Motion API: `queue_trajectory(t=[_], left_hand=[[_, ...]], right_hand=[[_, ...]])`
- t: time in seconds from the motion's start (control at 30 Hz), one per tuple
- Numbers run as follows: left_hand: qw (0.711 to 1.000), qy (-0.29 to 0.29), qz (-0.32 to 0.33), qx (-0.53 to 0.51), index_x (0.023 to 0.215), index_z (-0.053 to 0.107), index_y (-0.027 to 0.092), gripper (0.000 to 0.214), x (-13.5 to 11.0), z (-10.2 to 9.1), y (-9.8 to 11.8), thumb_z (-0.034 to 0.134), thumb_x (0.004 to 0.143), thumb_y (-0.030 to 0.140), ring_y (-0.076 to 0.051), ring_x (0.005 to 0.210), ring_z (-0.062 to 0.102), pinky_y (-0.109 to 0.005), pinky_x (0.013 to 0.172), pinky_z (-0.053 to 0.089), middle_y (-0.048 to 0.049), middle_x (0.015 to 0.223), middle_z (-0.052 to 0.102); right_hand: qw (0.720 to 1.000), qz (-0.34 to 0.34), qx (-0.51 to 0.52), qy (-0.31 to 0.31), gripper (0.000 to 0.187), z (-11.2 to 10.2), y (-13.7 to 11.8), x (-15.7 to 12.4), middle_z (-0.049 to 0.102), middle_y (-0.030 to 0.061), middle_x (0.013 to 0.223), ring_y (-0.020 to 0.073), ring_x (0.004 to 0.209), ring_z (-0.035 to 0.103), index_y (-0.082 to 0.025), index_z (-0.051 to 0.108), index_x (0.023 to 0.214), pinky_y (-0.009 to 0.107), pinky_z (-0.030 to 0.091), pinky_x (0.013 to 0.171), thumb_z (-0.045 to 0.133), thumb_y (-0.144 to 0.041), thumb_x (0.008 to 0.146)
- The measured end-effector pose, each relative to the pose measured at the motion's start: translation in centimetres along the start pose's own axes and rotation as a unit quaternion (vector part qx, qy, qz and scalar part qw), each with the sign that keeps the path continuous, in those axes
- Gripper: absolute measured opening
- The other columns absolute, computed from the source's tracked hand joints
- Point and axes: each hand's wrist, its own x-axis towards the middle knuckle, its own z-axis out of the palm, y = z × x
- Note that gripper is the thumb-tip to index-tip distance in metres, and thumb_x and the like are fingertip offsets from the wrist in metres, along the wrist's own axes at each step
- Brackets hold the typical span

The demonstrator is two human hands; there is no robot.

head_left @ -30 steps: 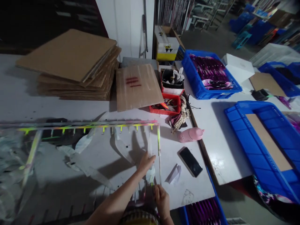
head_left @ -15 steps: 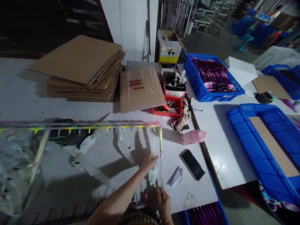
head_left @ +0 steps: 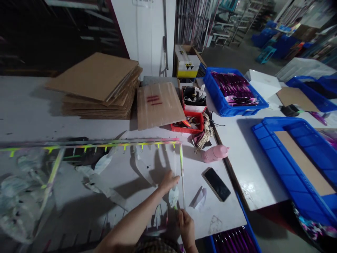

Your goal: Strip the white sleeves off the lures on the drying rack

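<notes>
My left hand (head_left: 169,181) reaches over a rack frame with yellow-painted hooks (head_left: 142,146). Its fingers are closed around a pale, translucent strip (head_left: 173,197), which shows above and below the hand beside the frame's right-hand bar (head_left: 181,161). Closer to me, my right hand (head_left: 186,225) is closed just below the strip's lower end, near that bar. What its fingers pinch is hidden. Another pale strip (head_left: 143,167) hangs from the hooks to the left, and more crumpled pale strips (head_left: 101,184) lie further left.
Right of the frame are a white paper scrap (head_left: 200,198), a black phone (head_left: 217,184) and a pink bottle-like object (head_left: 216,153). Behind stand stacked cardboard (head_left: 94,77) and a red tray (head_left: 193,122). Across a gap, a second table bears blue crates (head_left: 289,123).
My view has tilted a little, so the background sits lower. Both hands keep nearly the same place at the strip, with little visible movement.
</notes>
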Motion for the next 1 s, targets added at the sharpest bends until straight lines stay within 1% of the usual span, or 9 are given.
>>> queue_trajectory(t=[0.1, 0.17, 0.3, 0.4, 0.53, 0.67, 0.73, 0.83, 1.0], left_hand=[[0.996, -0.059, 0.06, 0.033, 0.064, 0.06, 0.018, 0.022, 0.0, -3.6, 0.5, 0.078, 0.056, 0.026, -0.016, 0.055, 0.057, -0.023, 0.056, 0.041, 0.0024, 0.056, 0.059], [0.993, -0.025, 0.114, 0.016, 0.058, 0.056, 0.02, 0.03, 0.0, -8.0, 1.0, 0.082, 0.045, 0.012, -0.017, 0.059, 0.058, -0.024, 0.065, 0.045, 0.003, 0.057, 0.059], [0.987, 0.051, 0.139, -0.054, 0.06, 0.053, 0.018, 0.029, 0.2, -17.4, 1.5, 0.061, 0.059, -0.01, -0.016, 0.092, 0.063, -0.025, 0.091, 0.042, 0.0015, 0.067, 0.061], [0.989, 0.055, 0.105, -0.087, 0.063, 0.05, 0.017, 0.028, 0.0, -20.9, 0.7, 0.053, 0.066, -0.011, -0.012, 0.082, 0.062, -0.023, 0.091, 0.042, 0.0041, 0.064, 0.055], [0.985, 0.096, 0.083, -0.118, 0.068, 0.052, 0.018, 0.025, -3.1, -19.7, -0.4, 0.059, 0.069, -0.007, -0.011, 0.069, 0.056, -0.015, 0.075, 0.042, 0.0051, 0.065, 0.053], [0.97, 0.152, 0.129, -0.139, 0.082, 0.061, 0.019, 0.027, -7.9, -15.7, -0.7, 0.074, 0.062, 0.008, -0.015, 0.071, 0.054, -0.02, 0.067, 0.04, 0.0035, 0.071, 0.057], [0.946, 0.175, 0.138, -0.237, 0.091, 0.061, 0.021, 0.034, -9.6, -13.5, -1.3, 0.076, 0.061, 0.02, -0.016, 0.073, 0.055, -0.023, 0.069, 0.041, 0.0027, 0.078, 0.059], [0.897, 0.19, 0.072, -0.393, 0.096, 0.057, 0.022, 0.047, -10.4, -10.4, -3.2, 0.075, 0.053, 0.029, -0.015, 0.075, 0.056, -0.026, 0.071, 0.042, 0.0035, 0.078, 0.058], [0.892, 0.151, -0.024, -0.426, 0.086, 0.053, 0.023, 0.04, -10.3, -7.4, -6.6, 0.069, 0.051, 0.032, -0.016, 0.07, 0.056, -0.03, 0.069, 0.044, 0.0045, 0.069, 0.055]], right_hand=[[1.0, -0.001, 0.003, -0.001, 0.066, -0.2, -0.1, 0.3, 0.062, 0.0061, 0.056, 0.0174, 0.048, 0.054, -0.019, 0.066, 0.072, 0.027, 0.044, 0.051, 0.033, -0.075, 0.084], [1.0, 0.012, 0.013, -0.022, 0.066, -0.5, -0.2, 0.3, 0.06, 0.0047, 0.052, 0.017, 0.046, 0.054, -0.018, 0.066, 0.072, 0.026, 0.043, 0.05, 0.034, -0.074, 0.085], [0.999, 0.024, 0.035, -0.002, 0.061, -0.8, -1.4, -0.6, 0.066, 0.0068, 0.064, 0.0176, 0.056, 0.059, -0.015, 0.068, 0.087, 0.025, 0.045, 0.054, 0.033, -0.065, 0.09], [1.0, -0.001, -0.009, -0.022, 0.048, 0.0, -3.4, -1.6, 0.067, 0.0059, 0.071, 0.0158, 0.059, 0.059, -0.016, 0.067, 0.09, 0.024, 0.044, 0.058, 0.034, -0.05, 0.094], [0.97, -0.03, -0.179, -0.161, 0.029, 2.8, -6.4, -1.9, 0.065, 0.002, 0.064, 0.0138, 0.06, 0.058, -0.018, 0.066, 0.075, 0.022, 0.038, 0.058, 0.045, -0.028, 0.092], [0.924, -0.006, -0.286, -0.252, 0.017, 5.1, -7.8, -1.4, 0.071, 0.0051, 0.077, 0.0172, 0.074, 0.065, -0.017, 0.069, 0.094, 0.022, 0.037, 0.06, 0.056, -0.026, 0.088], [0.916, -0.015, -0.305, -0.259, 0.018, 5.5, -7.9, -1.5, 0.073, 0.0052, 0.086, 0.0182, 0.081, 0.067, -0.02, 0.069, 0.101, 0.023, 0.037, 0.062, 0.058, -0.027, 0.089], [0.923, -0.032, -0.314, -0.221, 0.015, 5.5, -7.9, -2.2, 0.074, 0.0041, 0.09, 0.0171, 0.082, 0.067, -0.022, 0.07, 0.096, 0.022, 0.036, 0.064, 0.057, -0.026, 0.091], [0.931, -0.009, -0.325, -0.164, 0.013, 5.9, -7.5, -3.1, 0.074, 0.0034, 0.085, 0.0153, 0.076, 0.067, -0.021, 0.07, 0.088, 0.022, 0.034, 0.059, 0.06, -0.03, 0.09]])
